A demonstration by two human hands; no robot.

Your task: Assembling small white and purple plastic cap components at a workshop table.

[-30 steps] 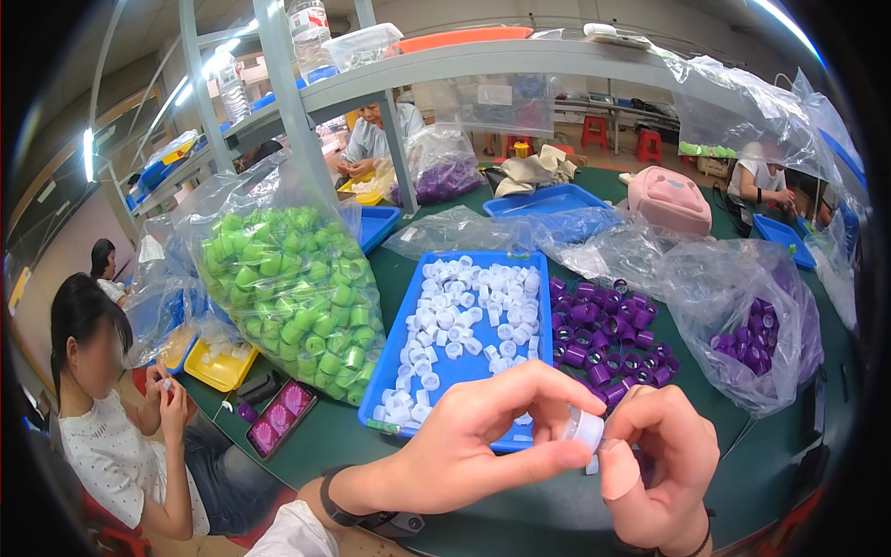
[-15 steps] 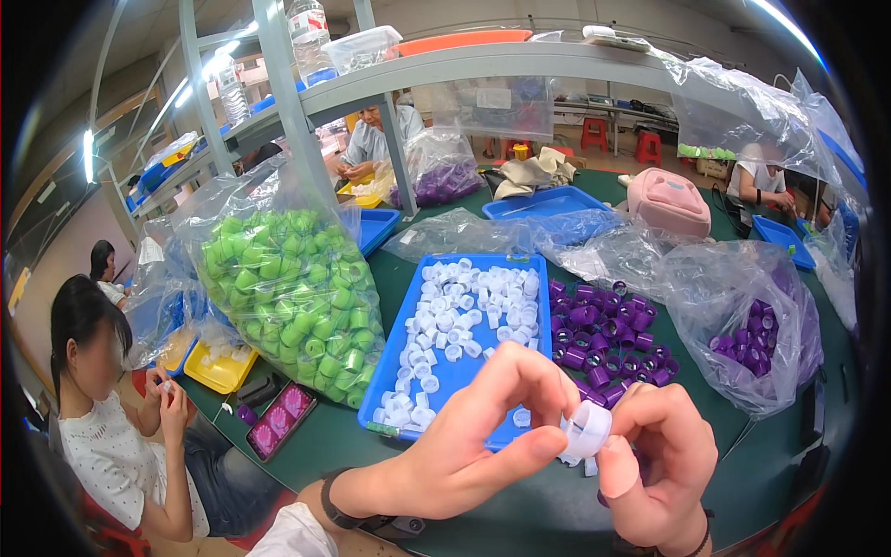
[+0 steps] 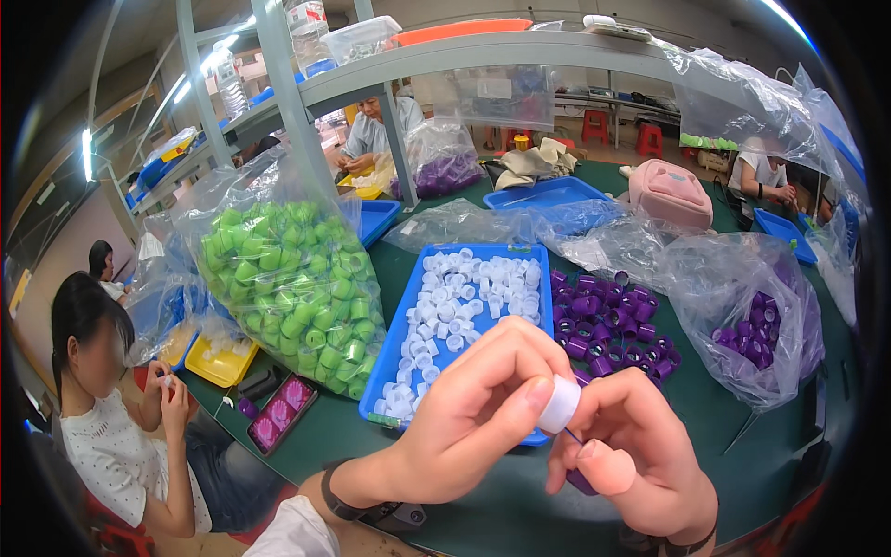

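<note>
Just in front of the blue tray, my left hand [image 3: 469, 418] pinches a short white plastic cap [image 3: 561, 405] between thumb and fingers. Close by on the right, my right hand [image 3: 645, 455] is closed around a thin dark rod [image 3: 574, 435], whose tip is near the cap's lower edge. Something purple [image 3: 582, 482] shows under the right fingers; whether it belongs to the rod I cannot tell. Behind my hands lies the blue tray [image 3: 390, 357] with many white caps [image 3: 455, 297]. Loose purple rings [image 3: 613, 320] are heaped to its right.
A large clear bag of green caps [image 3: 292, 288] stands left of the tray. An open bag of purple rings [image 3: 752, 334] lies on the right. A phone [image 3: 283, 414] rests near a seated co-worker [image 3: 130, 436]. A grey shelf [image 3: 501, 56] spans the table behind.
Both hands have shifted slightly, and the white cap has moved left and up, turning its side toward me. The thin dark rod now shows between the cap and my right fingers.
</note>
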